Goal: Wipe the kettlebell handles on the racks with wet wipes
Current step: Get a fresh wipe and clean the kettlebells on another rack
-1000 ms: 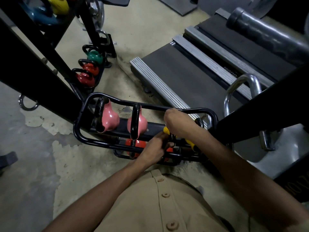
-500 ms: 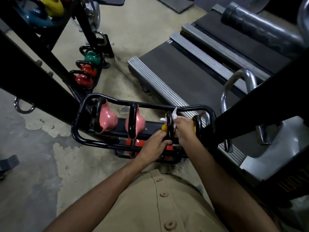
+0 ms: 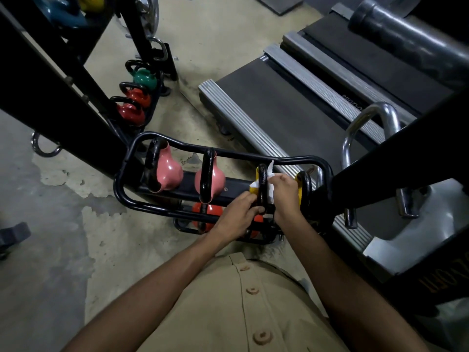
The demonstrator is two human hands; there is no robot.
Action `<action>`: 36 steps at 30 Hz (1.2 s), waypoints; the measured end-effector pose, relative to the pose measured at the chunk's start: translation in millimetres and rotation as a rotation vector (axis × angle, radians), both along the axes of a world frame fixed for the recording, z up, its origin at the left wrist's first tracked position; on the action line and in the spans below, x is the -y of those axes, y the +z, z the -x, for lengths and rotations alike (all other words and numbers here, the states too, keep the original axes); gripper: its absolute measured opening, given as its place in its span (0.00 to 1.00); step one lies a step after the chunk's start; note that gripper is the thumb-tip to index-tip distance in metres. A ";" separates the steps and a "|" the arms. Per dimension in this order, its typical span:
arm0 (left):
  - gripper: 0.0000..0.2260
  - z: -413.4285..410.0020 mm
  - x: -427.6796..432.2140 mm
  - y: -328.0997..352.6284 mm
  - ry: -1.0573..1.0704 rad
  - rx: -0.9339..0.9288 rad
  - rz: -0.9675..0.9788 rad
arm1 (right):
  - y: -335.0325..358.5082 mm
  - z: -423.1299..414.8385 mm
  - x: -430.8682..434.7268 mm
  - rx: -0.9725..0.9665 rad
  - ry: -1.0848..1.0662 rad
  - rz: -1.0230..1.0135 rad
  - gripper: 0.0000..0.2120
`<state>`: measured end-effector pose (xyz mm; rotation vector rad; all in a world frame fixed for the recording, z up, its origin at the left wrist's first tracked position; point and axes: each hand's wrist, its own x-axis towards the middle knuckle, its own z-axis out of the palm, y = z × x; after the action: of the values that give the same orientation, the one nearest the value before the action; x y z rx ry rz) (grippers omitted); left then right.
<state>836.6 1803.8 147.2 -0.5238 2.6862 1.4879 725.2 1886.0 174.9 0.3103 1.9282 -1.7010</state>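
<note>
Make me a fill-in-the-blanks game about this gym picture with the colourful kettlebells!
1. The right hand presses a crumpled white wet wipe against the black handle of a ____ round kettlebell.
2. The left hand grips that handle's lower end, and ____ pink round kettlebells sit farther left on the same black metal rack.
3. On the farther rack, the end kettlebell beyond two red kettlebells is ____.

Missing words: yellow; two; green.
</note>
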 end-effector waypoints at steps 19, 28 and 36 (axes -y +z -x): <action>0.09 -2.1 -7.1 -7.4 0.047 -0.060 -0.039 | 51.7 44.7 12.1 -1.249 1.609 -0.847 0.14; 0.10 -2.5 -5.2 -1.1 0.047 -0.085 -0.061 | 6.8 13.7 -33.5 -1.221 0.955 -0.545 0.11; 0.07 -2.1 -1.9 -6.7 0.032 -0.049 -0.059 | -3.5 19.4 -4.9 -0.267 0.196 -0.103 0.04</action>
<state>838.7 1805.6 140.4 -0.5365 2.6733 1.6030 705.9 1890.9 171.4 -0.0721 2.1628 -1.5818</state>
